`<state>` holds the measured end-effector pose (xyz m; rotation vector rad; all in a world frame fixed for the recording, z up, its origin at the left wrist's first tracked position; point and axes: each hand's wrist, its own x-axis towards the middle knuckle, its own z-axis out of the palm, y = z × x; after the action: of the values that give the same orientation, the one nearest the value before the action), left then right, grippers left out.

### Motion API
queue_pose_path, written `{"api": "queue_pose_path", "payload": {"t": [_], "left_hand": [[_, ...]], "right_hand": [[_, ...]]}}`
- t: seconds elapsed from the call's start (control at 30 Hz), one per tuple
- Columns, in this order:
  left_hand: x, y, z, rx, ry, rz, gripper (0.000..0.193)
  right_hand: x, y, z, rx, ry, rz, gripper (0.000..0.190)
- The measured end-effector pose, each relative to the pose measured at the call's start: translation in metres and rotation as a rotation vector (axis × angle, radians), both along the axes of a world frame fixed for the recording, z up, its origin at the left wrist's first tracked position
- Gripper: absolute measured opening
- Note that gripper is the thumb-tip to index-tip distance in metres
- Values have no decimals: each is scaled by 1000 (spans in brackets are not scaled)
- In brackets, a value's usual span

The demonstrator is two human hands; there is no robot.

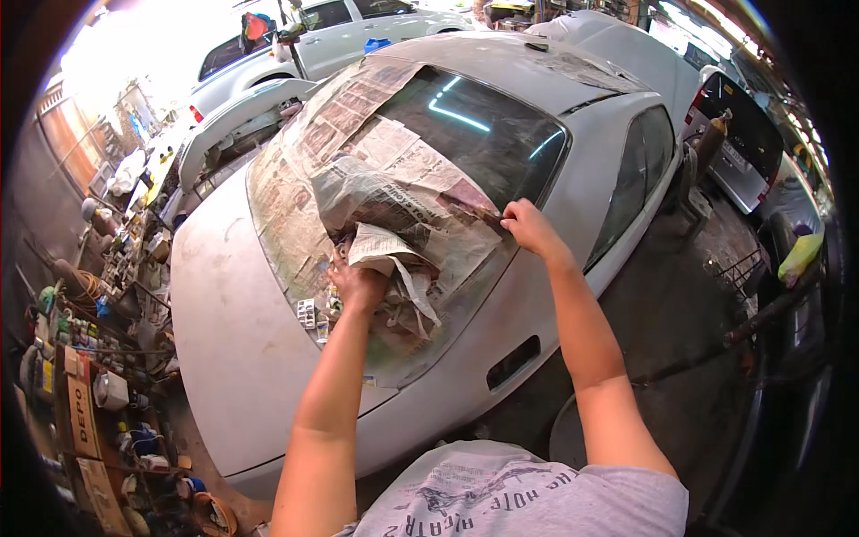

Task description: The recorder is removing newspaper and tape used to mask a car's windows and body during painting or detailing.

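Note:
A car body (429, 409) in dull pale grey stands before me, its large sloped window (490, 121) partly covered with newspaper sheets (376, 144). Dark glass shows bare on the upper right side. My left hand (359, 278) grips a bunched, loose wad of newspaper (386, 250) low on the covered area. Part of its fingers is hidden by the paper. At the window's right edge, my right hand (530, 228) pinches the dark, torn edge of a newspaper sheet (480, 205). Small packets (307, 313) lie just left of my left wrist.
Cluttered shelves with a cardboard box (82, 409) line the left side. A white pickup (335, 33) is behind the car. Further right are a gas cylinder (711, 141), a dark vehicle (735, 141) and a yellow-green bag (800, 258). A detached pale panel (221, 127) stands at the left.

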<state>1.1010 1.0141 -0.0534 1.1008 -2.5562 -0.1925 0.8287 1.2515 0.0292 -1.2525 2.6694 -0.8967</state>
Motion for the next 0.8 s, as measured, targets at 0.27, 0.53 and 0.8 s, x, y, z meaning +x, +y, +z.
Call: {"api": "queue_pose_path", "payload": {"t": [0.27,0.53,0.8], "left_hand": [[1,4,4,40,83,-10,74],[2,12,18,140,24,48,72],[4,17,21,61,138,32,73]], "right_hand": [[-15,17,30,192,124,307,19],[-26,43,32,335,453,372,23],[-30,38,28,364,544,418,12]]}}
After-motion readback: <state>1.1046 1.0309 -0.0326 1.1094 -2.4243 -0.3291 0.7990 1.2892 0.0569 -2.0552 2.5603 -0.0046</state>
